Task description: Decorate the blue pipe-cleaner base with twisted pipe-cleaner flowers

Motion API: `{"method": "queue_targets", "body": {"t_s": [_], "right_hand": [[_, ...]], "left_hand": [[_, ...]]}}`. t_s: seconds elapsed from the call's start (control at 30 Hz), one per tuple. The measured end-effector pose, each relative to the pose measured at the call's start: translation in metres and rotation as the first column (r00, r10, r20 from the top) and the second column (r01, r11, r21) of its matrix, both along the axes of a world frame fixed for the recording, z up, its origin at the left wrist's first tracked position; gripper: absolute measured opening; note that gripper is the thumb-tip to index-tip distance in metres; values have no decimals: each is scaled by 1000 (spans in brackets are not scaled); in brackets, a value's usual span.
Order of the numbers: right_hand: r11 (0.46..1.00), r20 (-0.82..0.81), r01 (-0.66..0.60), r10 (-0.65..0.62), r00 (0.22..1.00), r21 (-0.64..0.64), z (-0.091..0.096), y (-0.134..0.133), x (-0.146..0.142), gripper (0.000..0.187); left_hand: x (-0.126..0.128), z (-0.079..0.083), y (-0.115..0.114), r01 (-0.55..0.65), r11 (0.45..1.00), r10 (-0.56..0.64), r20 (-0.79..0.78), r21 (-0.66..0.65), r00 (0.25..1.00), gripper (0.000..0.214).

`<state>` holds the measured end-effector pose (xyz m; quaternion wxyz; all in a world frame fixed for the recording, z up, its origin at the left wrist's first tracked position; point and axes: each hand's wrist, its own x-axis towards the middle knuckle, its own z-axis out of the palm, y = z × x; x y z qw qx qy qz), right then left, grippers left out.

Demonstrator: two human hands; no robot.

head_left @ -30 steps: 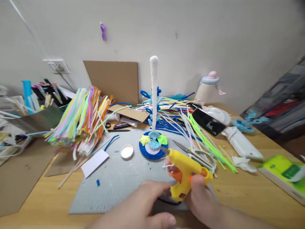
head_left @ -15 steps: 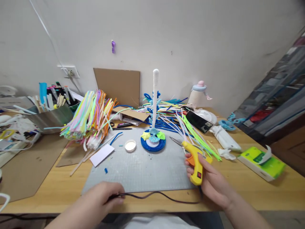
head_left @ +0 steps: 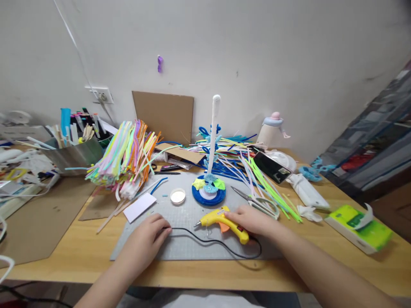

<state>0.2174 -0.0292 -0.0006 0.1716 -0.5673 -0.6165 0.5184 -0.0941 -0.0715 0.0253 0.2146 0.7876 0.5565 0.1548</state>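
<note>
My left hand (head_left: 150, 238) rests low over the grey cutting mat (head_left: 183, 252), its fingers closed on a black power cord (head_left: 212, 241). That cord loops right to a yellow hot glue gun (head_left: 215, 217) with an orange trigger. My right hand (head_left: 252, 219) grips the gun from behind, low over the mat, nozzle pointing left. Just beyond stands a white wrapped stem (head_left: 213, 132) with blue pipe-cleaner shapes, upright on a round blue base (head_left: 208, 201). Open scissors (head_left: 261, 204) lie behind my right hand. A small round white dish (head_left: 177, 196) sits left of the base.
A thick bundle of coloured pipe cleaners (head_left: 123, 160) lies left, beside a metal holder of sticks (head_left: 75, 154). Loose pipe cleaners (head_left: 272, 184) spread behind and right. A phone (head_left: 271, 166), a bottle (head_left: 269, 130), a green tissue pack (head_left: 358, 226) and a white card (head_left: 139, 207) lie around.
My right hand has brought the glue gun left and lowered it toward the mat, turning the nozzle leftward. The scissors behind it show fully now. My left hand, with the cord, moved forward onto the mat.
</note>
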Motion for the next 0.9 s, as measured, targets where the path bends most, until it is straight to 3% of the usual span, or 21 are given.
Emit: {"method": "queue_targets", "body": {"t_s": [0.1, 0.23, 0.27, 0.33, 0.47, 0.6, 0.77, 0.9], "right_hand": [[972, 241, -10, -49, 969, 236, 7, 15, 3, 46], [766, 110, 64, -174, 978, 640, 21, 48, -3, 21], [722, 88, 84, -197, 976, 687, 23, 57, -6, 20], [685, 102, 61, -194, 976, 726, 23, 75, -12, 25], [667, 142, -19, -131, 981, 745, 15, 99, -23, 28], [691, 166, -37, -120, 979, 722, 7, 114, -31, 27], [727, 175, -24, -133, 975, 686, 5, 121, -36, 25], [731, 155, -4, -139, 978, 682, 9, 111, -36, 21]], "left_hand": [[-2, 0, -2, 88, 995, -88, -3, -44, 996, 29], [3, 2, -4, 191, 977, -192, 1, -93, 981, 24], [5, 3, -2, 194, 978, -194, 6, -82, 981, 21], [10, 5, 6, 175, 984, -174, 29, -31, 984, 19], [29, 13, 33, 98, 990, -106, 75, 98, 992, 17], [64, 17, 70, 178, 966, -188, 38, 189, 981, 21], [99, 1, 106, -14, 958, 4, 37, 286, 999, 30], [104, -12, 117, -25, 951, 16, 33, 309, 999, 31]]}}
